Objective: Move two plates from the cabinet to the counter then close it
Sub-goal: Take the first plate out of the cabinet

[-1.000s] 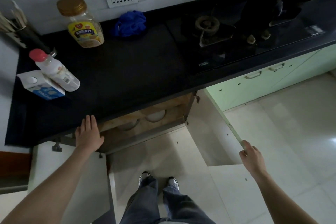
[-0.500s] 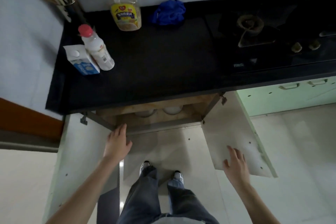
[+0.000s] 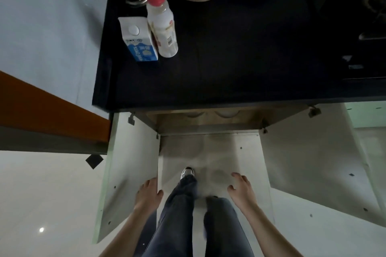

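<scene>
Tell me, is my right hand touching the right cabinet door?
Apart. The head view shows a strip of pale floor between the right hand and the near edge of the right cabinet door.

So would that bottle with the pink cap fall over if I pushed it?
Probably, if pushed near the top: the bottle is tall and narrow. The carton close beside it might block a fall that way. It looks nearly full, so likely heavyish; being round, it could roll.
</scene>
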